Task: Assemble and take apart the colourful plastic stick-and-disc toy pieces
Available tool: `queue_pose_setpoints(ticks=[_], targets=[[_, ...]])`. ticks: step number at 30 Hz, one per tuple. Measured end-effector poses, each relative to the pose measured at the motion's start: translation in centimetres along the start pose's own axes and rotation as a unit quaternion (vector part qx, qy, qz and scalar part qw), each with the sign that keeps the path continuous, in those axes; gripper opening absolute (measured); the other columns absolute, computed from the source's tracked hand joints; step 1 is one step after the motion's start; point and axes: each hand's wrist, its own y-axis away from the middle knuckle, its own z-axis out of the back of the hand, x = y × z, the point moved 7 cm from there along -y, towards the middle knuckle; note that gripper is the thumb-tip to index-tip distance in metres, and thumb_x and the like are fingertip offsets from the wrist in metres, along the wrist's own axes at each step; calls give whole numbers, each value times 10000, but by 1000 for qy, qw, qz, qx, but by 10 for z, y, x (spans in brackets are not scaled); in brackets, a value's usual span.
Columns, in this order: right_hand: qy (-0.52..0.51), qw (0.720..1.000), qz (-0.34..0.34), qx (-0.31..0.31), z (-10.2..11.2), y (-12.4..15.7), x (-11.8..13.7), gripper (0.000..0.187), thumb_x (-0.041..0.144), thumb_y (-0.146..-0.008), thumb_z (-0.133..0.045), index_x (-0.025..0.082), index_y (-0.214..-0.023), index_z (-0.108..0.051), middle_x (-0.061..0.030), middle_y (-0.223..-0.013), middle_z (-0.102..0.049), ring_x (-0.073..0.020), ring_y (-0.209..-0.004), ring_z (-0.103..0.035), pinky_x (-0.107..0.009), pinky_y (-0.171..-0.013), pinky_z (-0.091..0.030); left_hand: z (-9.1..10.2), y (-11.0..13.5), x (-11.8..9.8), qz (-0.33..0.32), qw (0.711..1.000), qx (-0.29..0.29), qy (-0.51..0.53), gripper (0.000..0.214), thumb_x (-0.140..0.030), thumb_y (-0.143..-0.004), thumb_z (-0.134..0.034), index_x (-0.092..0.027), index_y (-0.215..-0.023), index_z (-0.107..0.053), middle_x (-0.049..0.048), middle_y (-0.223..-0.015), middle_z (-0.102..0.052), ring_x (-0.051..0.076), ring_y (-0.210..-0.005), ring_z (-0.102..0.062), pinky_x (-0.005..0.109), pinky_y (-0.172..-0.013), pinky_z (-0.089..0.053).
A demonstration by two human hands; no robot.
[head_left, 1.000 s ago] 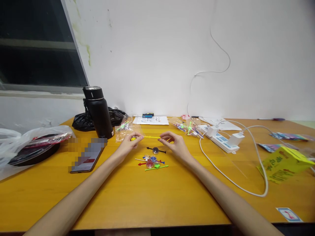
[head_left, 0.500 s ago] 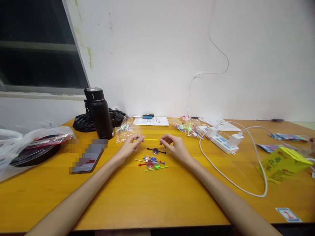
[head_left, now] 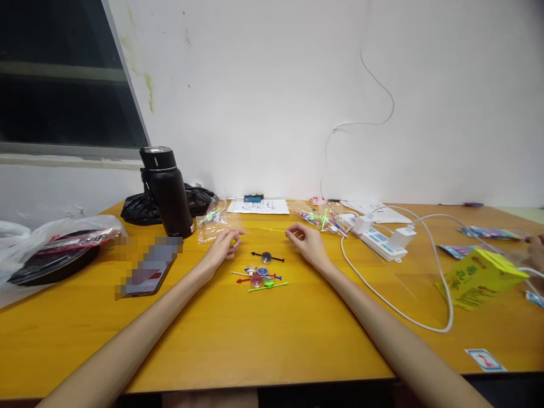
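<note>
My left hand point(head_left: 224, 247) rests on the yellow table point(head_left: 255, 334), fingers pinched on a small yellow disc point(head_left: 233, 242). My right hand point(head_left: 305, 241) is closed on one end of a thin yellow stick point(head_left: 276, 230) that points left toward the other hand. Stick and disc are apart. Between and just in front of my hands lies a black stick with a silver disc point(head_left: 267, 258). Closer to me sits a small pile of coloured sticks and discs point(head_left: 260, 278).
A black bottle point(head_left: 166, 192) and a phone point(head_left: 144, 272) lie to the left, with plastic bags beyond. Clear packets of coloured parts point(head_left: 323, 218), a power strip point(head_left: 382, 242) with white cable and a yellow packet point(head_left: 478, 277) are right. Another person's hand point(head_left: 536, 247) shows at far right.
Both hands held the yellow stick with its disc as one piece. Now the hands have spread apart, the disc staying in the left and the stick in the right.
</note>
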Motion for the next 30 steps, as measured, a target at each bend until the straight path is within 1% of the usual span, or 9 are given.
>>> queue_pose_setpoints(ticks=[3, 7, 10, 14, 17, 19, 23, 25, 30], targets=[[52, 998, -19, 35, -6, -3, -19, 104, 269, -855, -651, 184, -833, -706, -38, -762, -727, -180, -677, -655, -293, -661, -492, -1, -3, 4, -16, 1000, 0, 13, 215, -365, -857, -541, -179, -939, -613, -18, -769, -497, 74, -529, -341, 202, -489, -275], [59, 997, -25, 37, -10, -5, -31, 63, 207, -825, -655, 169, -818, -705, -47, -753, -717, -186, -692, -655, -298, -672, -500, -4, -5, 7, -32, 999, -2, 19, 181, -310, -829, -560, -174, -934, -614, 3, -838, -560, 90, -589, -405, 229, -552, -345], [60, 997, -27, 29, -10, -6, -35, 94, 184, -838, -629, 158, -892, -702, -54, -779, -719, -183, -688, -656, -306, -680, -518, -9, -2, 3, -39, 999, 9, 11, 212, -328, -845, -609, -176, -993, -617, 22, -926, -622, 105, -667, -472, 241, -629, -391], [51, 999, -7, 18, -9, -6, -34, 190, 145, -864, -579, 166, -1028, -671, -70, -938, -729, -174, -762, -674, -321, -758, -547, -22, 7, -9, -69, 995, 67, -16, 301, -397, -884, -655, -193, -1094, -586, 68, -1080, -688, 151, -857, -572, 267, -743, -428], [43, 999, 24, 7, -7, -2, -16, 177, 141, -892, -563, 179, -1040, -652, -78, -1050, -700, -174, -839, -668, -340, -844, -539, -27, 13, -17, -83, 992, 96, -18, 341, -445, -914, -643, -205, -1135, -542, 88, -1137, -704, 164, -901, -611, 290, -791, -434], [32, 997, 67, 6, -7, 3, 9, 144, 188, -937, -561, 194, -1053, -646, -73, -1057, -681, -182, -877, -655, -348, -867, -528, -31, 16, -21, -85, 990, 115, -17, 356, -467, -927, -635, -213, -1149, -522, 91, -1121, -719, 167, -892, -629, 301, -802, -438], [2, 981, 174, 86, -23, 23, 70, 240, 304, -976, -607, 251, -1210, -627, -60, -1095, -665, -197, -992, -636, -345, -912, -515, -41, 25, -28, -89, 981, 170, -24, 369, -515, -924, -636, -223, -1118, -524, 61, -950, -734, 189, -895, -652, 308, -797, -447], [0, 971, 206, 120, -29, 32, 91, 281, 303, -996, -583, 273, -1274, -611, -60, -1110, -661, -196, -1022, -630, -341, -924, -511, -45, 28, -29, -87, 976, 197, -16, 378, -543, -920, -631, -226, -1094, -522, 33, -863, -715, 187, -870, -659, 306, -799, -453], [16, 967, 221, 124, -27, 35, 99, 250, 322, -993, -591, 272, -1233, -638, -62, -1108, -655, -204, -1036, -626, -348, -933, -503, -46, 31, -26, -78, 977, 198, -28, 430, -612, -886, -634, -220, -1034, -535, 42, -884, -726, 189, -852, -684, 304, -813, -476]])
